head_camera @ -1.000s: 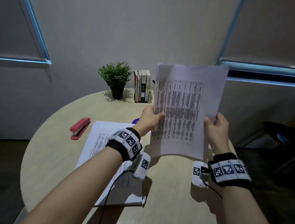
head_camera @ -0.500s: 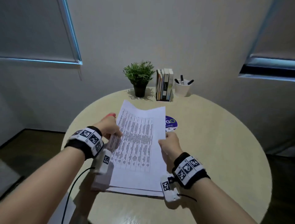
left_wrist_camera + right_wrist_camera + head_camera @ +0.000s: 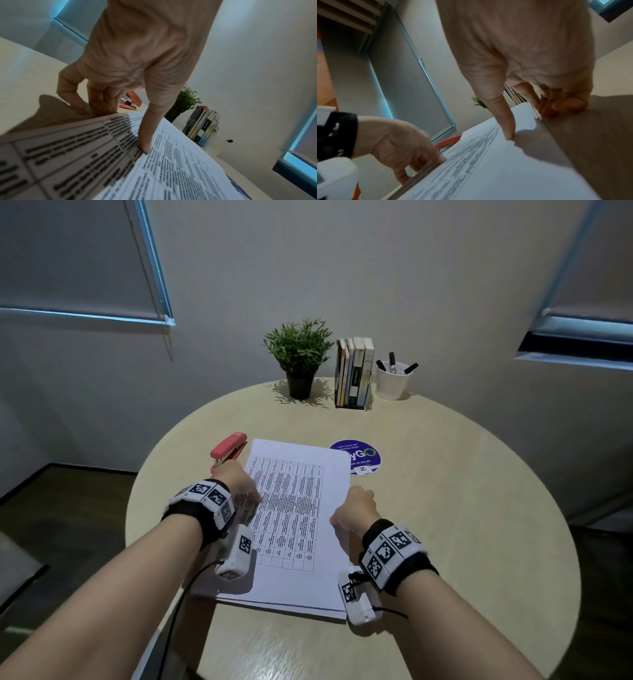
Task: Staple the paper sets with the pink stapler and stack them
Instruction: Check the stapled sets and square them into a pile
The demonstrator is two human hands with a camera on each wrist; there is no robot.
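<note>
A printed paper set [image 3: 298,508] lies on a stack of papers [image 3: 274,606] on the left-middle of the round table [image 3: 462,525]. My left hand [image 3: 251,496] pinches its left edge, thumb on top and fingers curled underneath, and that edge is lifted slightly [image 3: 77,142]. My right hand [image 3: 349,508] pinches the right edge, thumb [image 3: 508,129] on the sheet and fingers [image 3: 556,106] curled at the edge against the table. The pink stapler [image 3: 228,447] lies on the table just beyond my left hand, untouched, and also shows as the stapler [image 3: 132,100] behind my fingers.
At the table's far edge stand a potted plant [image 3: 299,354], a row of books [image 3: 354,371] and a white cup of markers [image 3: 394,380]. A round purple sticker [image 3: 364,455] lies beside the paper's far right corner. The table's left rim is close to my left arm.
A second ago both hands held the paper set upright in the air to the right. They have brought it down and left onto the stack, where it now lies almost flat.
</note>
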